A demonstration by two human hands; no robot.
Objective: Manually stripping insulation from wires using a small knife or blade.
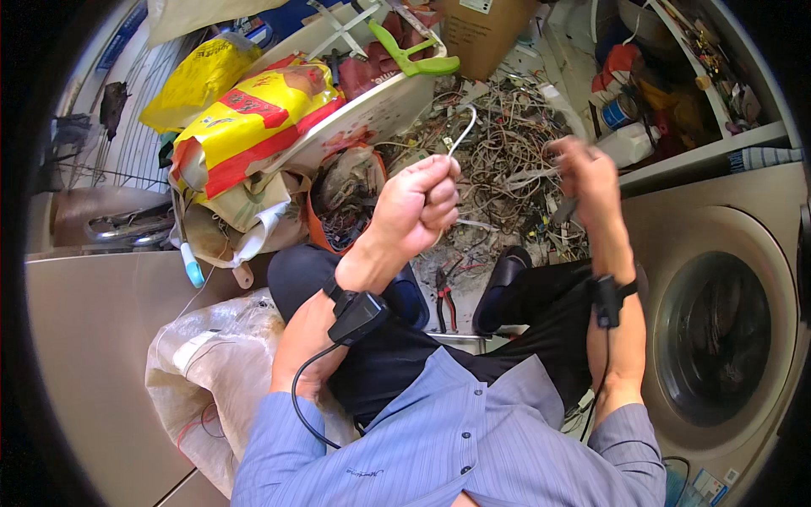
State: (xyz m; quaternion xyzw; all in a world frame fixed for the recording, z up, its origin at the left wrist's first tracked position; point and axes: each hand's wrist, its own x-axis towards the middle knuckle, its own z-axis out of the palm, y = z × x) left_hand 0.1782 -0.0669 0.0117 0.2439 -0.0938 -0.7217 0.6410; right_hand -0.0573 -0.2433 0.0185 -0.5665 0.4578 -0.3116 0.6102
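My left hand (421,199) is closed around a white cable (467,130), whose bent end sticks up above the fingers. Off to the right, my right hand (586,171) is blurred. A dark object (564,209) shows just below its fingers, but what it is and whether it is held cannot be told. Beneath and between both hands lies a tangled heap of old cables and wires (500,152) mixed with small scrap. Pliers with red and black handles (446,298) lie on the floor between my feet.
An orange-rimmed bag of wires (313,209) stands left of the heap. Behind it is a white bin (355,117) with yellow bags and a green clamp-like tool (412,54). A cardboard box (478,38) stands at the back. A front-loading washing machine (652,209) is at the right, a woven sack (215,367) at the left.
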